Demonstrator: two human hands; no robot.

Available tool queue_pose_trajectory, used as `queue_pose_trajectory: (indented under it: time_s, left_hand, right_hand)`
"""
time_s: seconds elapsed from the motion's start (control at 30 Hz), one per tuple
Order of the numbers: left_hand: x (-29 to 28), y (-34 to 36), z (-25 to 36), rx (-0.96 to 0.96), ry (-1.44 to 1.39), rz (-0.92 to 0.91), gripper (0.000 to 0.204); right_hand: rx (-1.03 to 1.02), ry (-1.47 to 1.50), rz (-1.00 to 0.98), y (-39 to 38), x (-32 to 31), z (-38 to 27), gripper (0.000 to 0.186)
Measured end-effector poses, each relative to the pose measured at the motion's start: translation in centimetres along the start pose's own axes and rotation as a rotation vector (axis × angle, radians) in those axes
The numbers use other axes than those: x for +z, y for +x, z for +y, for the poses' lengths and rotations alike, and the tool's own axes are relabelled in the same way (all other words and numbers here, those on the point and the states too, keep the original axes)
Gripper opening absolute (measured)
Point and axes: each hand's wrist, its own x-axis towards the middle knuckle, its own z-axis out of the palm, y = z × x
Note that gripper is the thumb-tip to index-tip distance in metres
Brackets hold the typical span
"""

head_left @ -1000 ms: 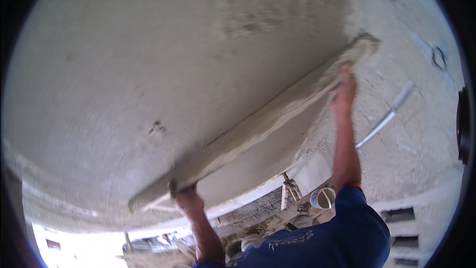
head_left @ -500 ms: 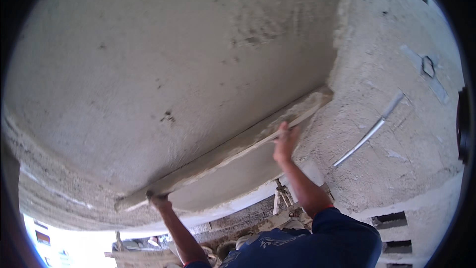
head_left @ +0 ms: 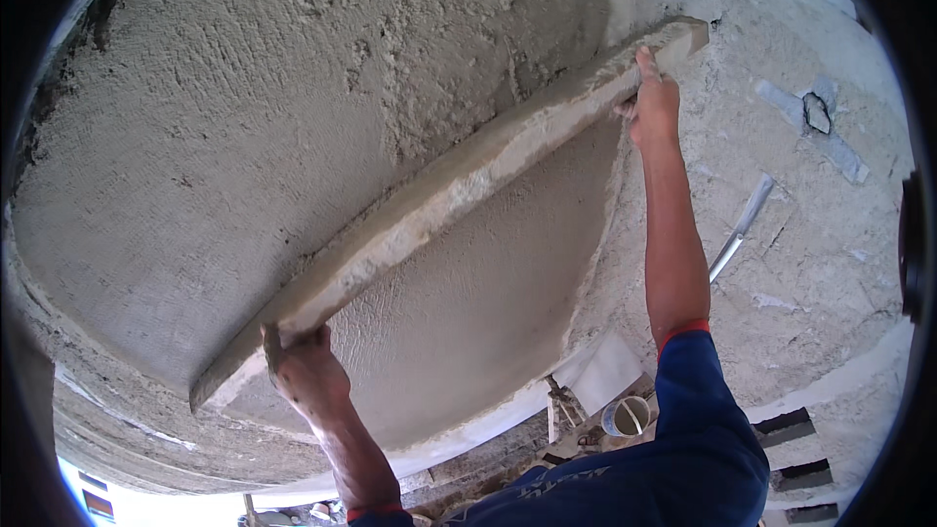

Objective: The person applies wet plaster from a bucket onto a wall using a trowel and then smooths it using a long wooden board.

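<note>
A long, plaster-caked straightedge (head_left: 459, 190) lies diagonally across a surface of wet plaster (head_left: 224, 98), from lower left to upper right. My left hand (head_left: 307, 369) grips it near its lower-left end, fingers wrapped round the edge and partly hidden. My right hand (head_left: 652, 107) holds it near the upper-right end, with the index finger stretched along its face. The plaster beyond the bar is rough and lumpy in patches; the band on the near side (head_left: 488, 293) looks smoother.
At the right is rough masonry (head_left: 800, 283) with a grey cross-shaped patch (head_left: 839, 151), a metal strip (head_left: 742, 224) and dark rectangular openings (head_left: 800, 473). Below stand a bucket (head_left: 620, 420) and some timber (head_left: 566, 400). Bright daylight shows at the lower left.
Since half a second ago my right hand and the bar's right end have moved up in the picture, tilting it more steeply. My left hand still grips the lower end; the view has shifted.
</note>
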Motion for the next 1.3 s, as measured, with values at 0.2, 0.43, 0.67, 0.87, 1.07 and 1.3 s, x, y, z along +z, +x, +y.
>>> queue_pose_trajectory:
  time_s: [0.2,0.43,0.67,0.87,1.07,1.3]
  left_hand:
    - [-0.1,0.7,-2.8,-0.082,-0.037,0.064,0.061]
    - [-5.8,4.3,-22.0,-0.613,-1.23,0.211,0.048]
    - [-4.1,2.6,-3.4,-0.285,-0.717,0.22,0.057]
    - [-4.9,7.0,4.2,0.181,-0.163,0.081,0.049]
    - [-6.3,6.3,7.3,-0.104,-0.851,-0.09,0.058]
    - [-10.7,8.7,-2.2,0.158,0.175,0.154,0.058]
  right_hand:
    - [0.075,-0.035,-0.05,-3.3,0.2,0.3,0.051]
    - [0.103,0.146,-0.322,-16.7,3.3,6.1,0.08]
    - [-0.028,0.041,-0.119,-6.9,3.4,0.1,0.06]
    - [0.0,0.066,-0.148,3.5,3.4,-8.2,0.043]
    - [0.041,0.074,-0.1,3.2,3.5,-8.1,0.043]
    - [0.174,0.125,-0.266,-7.6,6.0,-6.2,0.055]
